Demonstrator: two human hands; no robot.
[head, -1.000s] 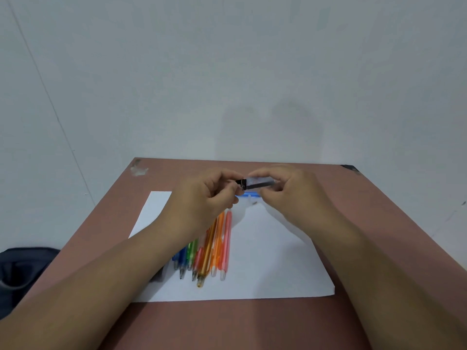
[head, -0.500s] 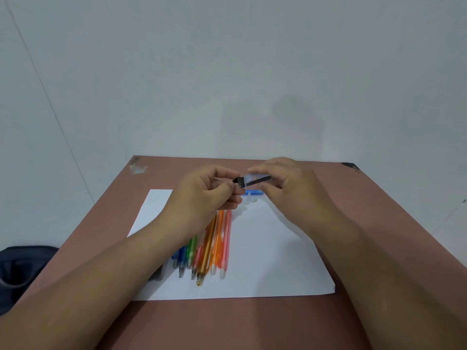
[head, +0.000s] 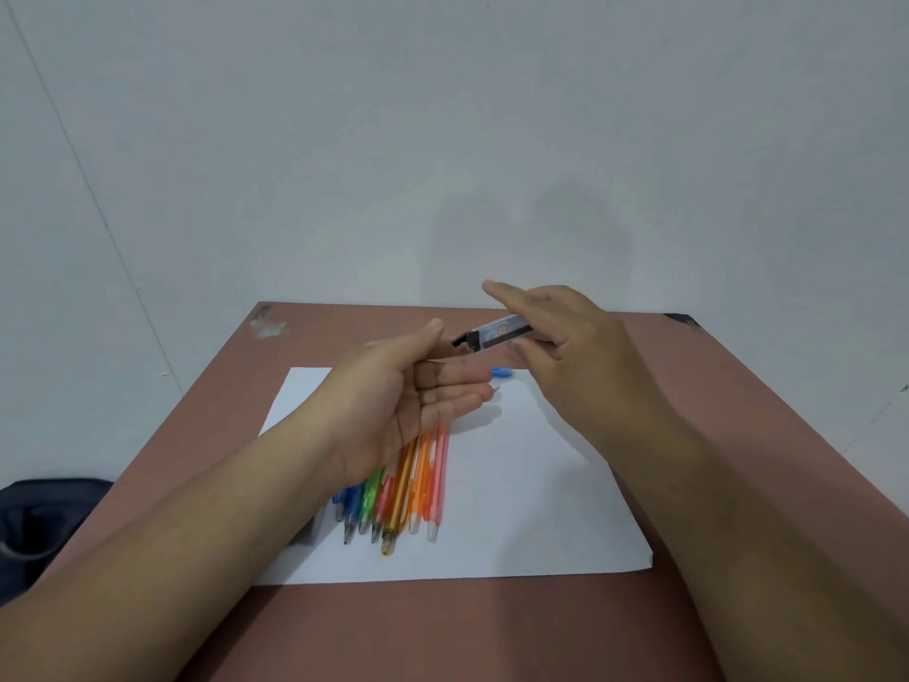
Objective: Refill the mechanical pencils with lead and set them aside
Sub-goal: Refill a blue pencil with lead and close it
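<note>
1. Head view: a brown table [head: 492, 632] sits under both arms, up against a pale wall [head: 442, 140].
2. A white paper [head: 531, 484] lies on the table, under both hands.
3. A dark bag [head: 44, 519] sits low, off the table, far out past the left arm.
4. The left hand [head: 418, 401] is held palm up over the paper. Its fingers are straight and close together, and it holds nothing.
5. The right hand [head: 565, 347] is up in the air, just beside the left hand. Its thumb and fingers pinch the lead case, and its first finger sticks out straight.
6. The pencils [head: 403, 489] lie side by side on the paper, under and just behind the left hand. They are blue, green, orange and pink, with tips pointing at the person.
7. The lead case [head: 492, 334] is small, clear and dark. It tilts down, with its black open end just above the left fingertips.
8. A small blue thing [head: 501, 372] lies on the paper under the right hand, partly hidden. I cannot tell what it is.
</note>
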